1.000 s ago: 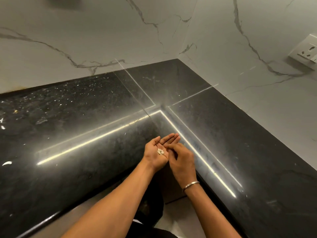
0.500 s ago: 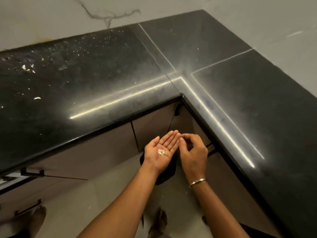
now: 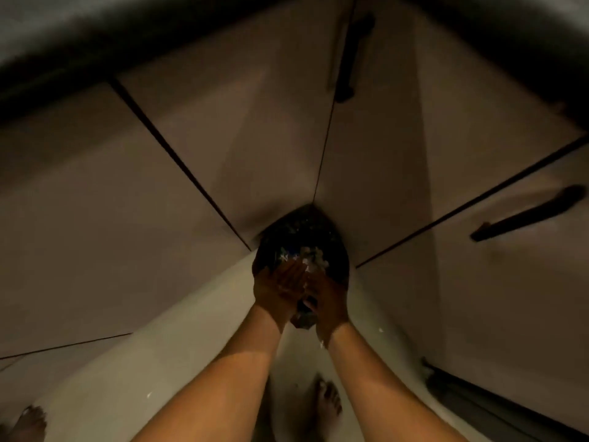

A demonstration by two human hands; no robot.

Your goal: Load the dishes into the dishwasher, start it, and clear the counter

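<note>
My left hand (image 3: 279, 286) is held palm up over a black bin bag (image 3: 302, 237) that sits on the floor in the corner where the lower cabinets meet. My right hand (image 3: 330, 299) lies against the left palm's edge, with its fingers reaching over the bag's mouth. Pale food scraps (image 3: 314, 257) lie inside the bag just past my fingertips. The picture is dim and blurred, so I cannot make out whether any crumbs remain on the left palm. A dark fold of the bag (image 3: 302, 317) shows between my wrists.
Beige cabinet doors (image 3: 159, 186) with dark bar handles (image 3: 350, 59) close in the corner on both sides. The counter's dark edge (image 3: 63, 59) runs overhead. The floor (image 3: 159, 362) is pale with a few white specks, and bare feet (image 3: 328, 400) stand below my arms.
The view has dropped from the countertop to the floor corner. Both hands moved down together with the crumbs, from beside the counter edge to over the bin bag.
</note>
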